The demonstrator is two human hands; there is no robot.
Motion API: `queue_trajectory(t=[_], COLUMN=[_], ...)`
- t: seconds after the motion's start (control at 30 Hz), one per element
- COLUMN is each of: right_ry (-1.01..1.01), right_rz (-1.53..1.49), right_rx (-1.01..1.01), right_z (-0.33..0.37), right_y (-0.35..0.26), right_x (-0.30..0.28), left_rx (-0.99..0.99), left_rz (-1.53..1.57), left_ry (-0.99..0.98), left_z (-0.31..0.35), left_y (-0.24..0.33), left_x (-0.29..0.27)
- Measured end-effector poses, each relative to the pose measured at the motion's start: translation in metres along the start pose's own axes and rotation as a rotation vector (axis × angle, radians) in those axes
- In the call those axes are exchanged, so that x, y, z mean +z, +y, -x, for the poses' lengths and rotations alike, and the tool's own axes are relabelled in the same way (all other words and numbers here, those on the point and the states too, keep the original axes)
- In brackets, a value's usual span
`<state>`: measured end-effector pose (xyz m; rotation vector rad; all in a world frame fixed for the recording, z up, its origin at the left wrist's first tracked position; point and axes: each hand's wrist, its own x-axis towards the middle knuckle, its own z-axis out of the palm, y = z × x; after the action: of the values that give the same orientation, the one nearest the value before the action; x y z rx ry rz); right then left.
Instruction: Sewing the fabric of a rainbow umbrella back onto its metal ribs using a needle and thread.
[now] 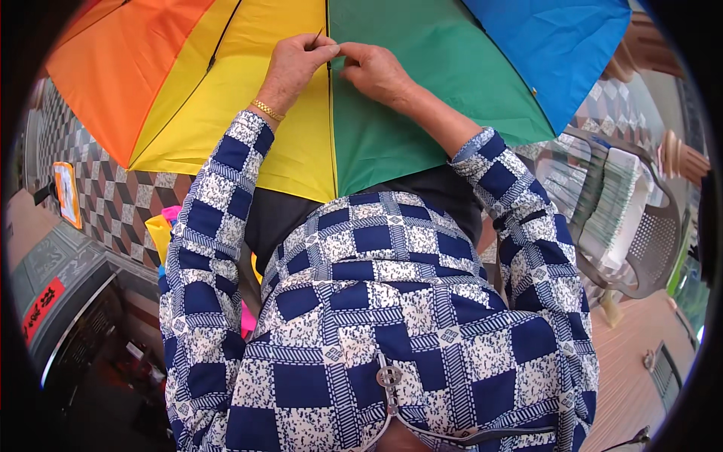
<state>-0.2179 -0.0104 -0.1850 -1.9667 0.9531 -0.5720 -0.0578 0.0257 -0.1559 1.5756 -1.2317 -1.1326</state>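
An umbrella canopy (279, 90) with orange, yellow, green and blue panels lies spread over my lap, its dark ribs (213, 59) showing on the near face. Above the rib at the yellow-green seam, my two hands meet fingertip to fingertip. My left hand (295, 66), with a gold bracelet (267, 110) at the wrist, is closed in a pinch; a thin dark needle-like sliver (318, 35) sticks up from its fingers. My right hand (375, 71) is also closed, thumb and forefinger drawn together by the left fingertips. Whatever it pinches is too small to make out.
To the right stands a grey plastic chair (657, 239) bearing a stack of white and green strips (614, 203). Pink and yellow cloth (160, 235) shows beside my left arm. An orange-edged board (68, 194) is on the patterned tile floor (120, 200) at left.
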Motion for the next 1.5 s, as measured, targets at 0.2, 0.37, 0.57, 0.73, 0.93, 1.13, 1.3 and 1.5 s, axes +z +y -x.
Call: queue_trajectory(t=[0.2,0.37,0.57,0.73,0.93,1.13,1.3,1.5], right_ry=[0.196,0.270,0.535,0.579,0.670,0.307,0.203,0.199], right_rz=[0.037,-0.337,-0.765,-1.158,-1.520,-1.544,-1.429,-1.323], right_rx=[-0.044,0.221,0.398,0.328,0.491,0.414,0.452,0.318], right_z=[-0.017,-0.016,-0.019,-0.014,-0.020,-0.003,0.013,0.043], right_y=[0.012,0.009,0.002,-0.007,-0.028,0.030,0.008,-0.040], right_x=[0.032,0.040,0.047,0.025,-0.034,-0.058,-0.077,-0.118], left_rx=[-0.120,-0.261,-0.218,-0.147,0.303,0.554,0.534,0.459], left_rz=[0.147,0.484,0.597,0.389,-0.400,-0.844,-0.892,-0.897], left_ry=[0.015,0.024,0.168,0.246,0.255,0.214,0.172,0.114], left_z=[0.006,0.003,0.002,0.002,0.003,0.004,0.006,0.012], left_y=[0.001,-0.018,-0.028,-0.031,-0.046,-0.045,-0.051,-0.043], left_x=[-0.004,-0.017,-0.006,-0.002,0.005,0.009,0.007,0.002])
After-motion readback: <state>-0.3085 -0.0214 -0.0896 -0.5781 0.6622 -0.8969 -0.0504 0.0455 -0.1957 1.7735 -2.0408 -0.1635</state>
